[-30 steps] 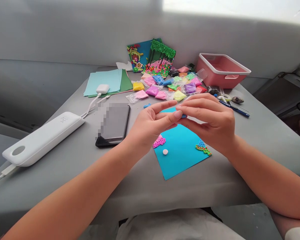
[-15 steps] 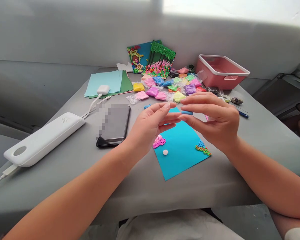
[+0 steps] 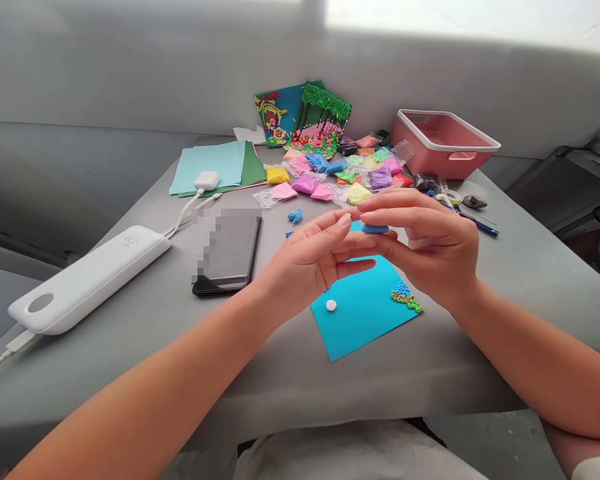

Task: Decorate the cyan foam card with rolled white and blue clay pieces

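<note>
One grey table (image 3: 290, 377) bears one pink basket (image 3: 420, 153), beyond and right of the grip. One blue sheet (image 3: 370, 310) lies below the grip, one corner pointing toward the near table edge. Two hands are above it: the left hand (image 3: 305, 263) is partly spread, fingers extended; the right hand (image 3: 430, 237) grips one blue clay piece (image 3: 375, 229), fingers above, thumb below. The clay piece's long axis runs roughly level, left to right, pointing toward the left hand. It sits at the right fingertips; contact with the left fingers cannot be determined. One white disc (image 3: 331, 305) lies on the sheet, left of the grip
</note>
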`<state>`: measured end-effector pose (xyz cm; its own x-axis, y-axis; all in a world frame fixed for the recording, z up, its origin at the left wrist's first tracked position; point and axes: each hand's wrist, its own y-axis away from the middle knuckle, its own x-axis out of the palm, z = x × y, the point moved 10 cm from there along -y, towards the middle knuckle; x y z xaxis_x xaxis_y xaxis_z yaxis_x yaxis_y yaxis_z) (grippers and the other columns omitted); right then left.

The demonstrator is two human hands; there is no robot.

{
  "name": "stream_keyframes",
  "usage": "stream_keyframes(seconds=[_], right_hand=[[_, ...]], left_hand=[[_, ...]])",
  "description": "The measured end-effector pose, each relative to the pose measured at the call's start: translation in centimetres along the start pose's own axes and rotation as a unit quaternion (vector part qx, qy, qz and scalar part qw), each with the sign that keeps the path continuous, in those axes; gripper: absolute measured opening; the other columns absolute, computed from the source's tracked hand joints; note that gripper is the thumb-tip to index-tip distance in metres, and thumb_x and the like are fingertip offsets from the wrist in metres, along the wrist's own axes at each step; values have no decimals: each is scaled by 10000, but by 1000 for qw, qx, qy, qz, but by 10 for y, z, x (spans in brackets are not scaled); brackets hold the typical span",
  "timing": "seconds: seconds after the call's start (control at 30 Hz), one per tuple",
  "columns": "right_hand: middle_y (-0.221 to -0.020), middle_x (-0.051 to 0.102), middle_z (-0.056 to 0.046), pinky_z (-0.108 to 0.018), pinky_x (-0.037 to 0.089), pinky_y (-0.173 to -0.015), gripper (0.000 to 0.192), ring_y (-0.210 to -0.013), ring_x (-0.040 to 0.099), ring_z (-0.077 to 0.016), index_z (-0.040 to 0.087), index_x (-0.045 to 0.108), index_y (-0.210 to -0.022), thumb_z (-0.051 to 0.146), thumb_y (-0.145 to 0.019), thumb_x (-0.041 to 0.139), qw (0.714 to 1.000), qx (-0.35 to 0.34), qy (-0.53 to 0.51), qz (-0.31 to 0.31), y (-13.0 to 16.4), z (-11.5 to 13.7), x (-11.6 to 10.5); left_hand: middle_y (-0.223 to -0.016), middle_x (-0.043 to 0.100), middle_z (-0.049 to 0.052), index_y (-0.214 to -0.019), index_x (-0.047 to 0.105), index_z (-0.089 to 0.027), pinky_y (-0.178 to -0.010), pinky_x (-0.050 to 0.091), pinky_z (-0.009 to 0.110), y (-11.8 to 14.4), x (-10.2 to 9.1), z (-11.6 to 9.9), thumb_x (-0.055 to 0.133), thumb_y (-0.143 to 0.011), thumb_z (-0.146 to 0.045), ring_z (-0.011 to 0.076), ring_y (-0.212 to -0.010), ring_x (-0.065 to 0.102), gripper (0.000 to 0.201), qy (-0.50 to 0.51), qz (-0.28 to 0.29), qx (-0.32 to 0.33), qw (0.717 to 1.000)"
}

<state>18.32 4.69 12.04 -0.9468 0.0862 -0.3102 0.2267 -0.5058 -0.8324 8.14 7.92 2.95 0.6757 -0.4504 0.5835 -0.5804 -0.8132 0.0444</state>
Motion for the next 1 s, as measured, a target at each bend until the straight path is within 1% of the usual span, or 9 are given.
stream_keyframes(seconds=[0.1, 0.17, 0.23, 0.43, 0.57, 0.63, 0.77, 0.9, 1.0], right_hand=[[-1022, 798, -43, -417, 636, -889, 179, -980, 747, -227, 274, 815, -954, 138, -839, 793, 1000, 1, -7, -4, 1, 0, 0], [-1023, 796, -44, -418, 633, -887, 193, -973, 742, -228, 275, 812, -955, 133, -824, 806, 1000, -6, -17, -7, 1, 1, 0], [-1043, 792, -49, -430, 629, -893, 263, -982, 736, -231, 282, 804, -1013, 112, -812, 809, 999, -13, -37, -7, 0, 2, 0], [-1031, 783, -32, -450, 608, -930, 311, -990, 722, -235, 317, 795, -1046, 113, -811, 797, 998, -38, -50, 8, 0, 4, 2], [-1095, 767, -38, -454, 594, -973, 433, -1048, 706, -245, 334, 759, -1199, 165, -806, 824, 998, -21, -49, 17, 1, 0, 3], [-1137, 750, -57, -451, 593, -974, 431, -1071, 703, -249, 317, 749, -1235, 209, -824, 822, 998, -16, -50, 24, 1, -1, 4], [-1098, 744, -66, -443, 603, -914, 264, -1014, 719, -236, 301, 792, -1121, 197, -880, 764, 998, -39, -35, 29, 1, 5, 5], [-1070, 741, -58, -415, 614, -823, 287, -968, 715, -225, 307, 792, -1091, 148, -852, 774, 999, -39, -29, 14, 1, 5, 2], [-1071, 737, -62, -392, 617, -780, 298, -981, 709, -225, 297, 792, -1077, 122, -836, 778, 999, -33, -23, 16, 1, 4, 2]], left_hand=[[-800, 677, 13, -1054, 718, -209, -951, 575, 376, 0, 3, 1, 695, -936, -387, 180, -902, 694, 214, 20, 20, 4, 1000], [-850, 691, 19, -1136, 711, -211, -968, 568, 385, 0, 4, 2, 718, -921, -374, 184, -930, 697, 271, 21, 31, 2, 999], [-910, 707, 31, -1200, 695, -211, -972, 566, 390, 1, 6, 2, 749, -897, -373, 194, -968, 702, 348, 21, 41, 4, 999], [-1013, 759, 40, -1136, 699, -208, -922, 591, 320, 1, 9, 2, 819, -851, -302, 150, -954, 719, 324, 33, 56, 16, 998], [-994, 793, 32, -1144, 710, -212, -866, 605, 264, 1, 11, 0, 811, -866, -283, 124, -904, 743, 305, 44, 71, 27, 996], [-968, 798, 28, -1163, 707, -214, -838, 609, 253, 1, 11, -1, 820, -860, -294, 118, -862, 748, 333, 46, 67, 28, 996], [-891, 752, 10, -1250, 672, -203, -848, 608, 277, 1, 10, -1, 823, -856, -309, 113, -828, 723, 435, 38, 51, 23, 998], [-952, 738, 40, -1266, 659, -193, -893, 601, 322, 1, 10, 1, 855, -813, -377, 148, -915, 706, 527, 21, 44, 18, 999], [-981, 751, 46, -1255, 654, -193, -895, 591, 317, 2, 13, 0, 849, -823, -333, 161, -951, 714, 495, 32, 63, 23, 997]])
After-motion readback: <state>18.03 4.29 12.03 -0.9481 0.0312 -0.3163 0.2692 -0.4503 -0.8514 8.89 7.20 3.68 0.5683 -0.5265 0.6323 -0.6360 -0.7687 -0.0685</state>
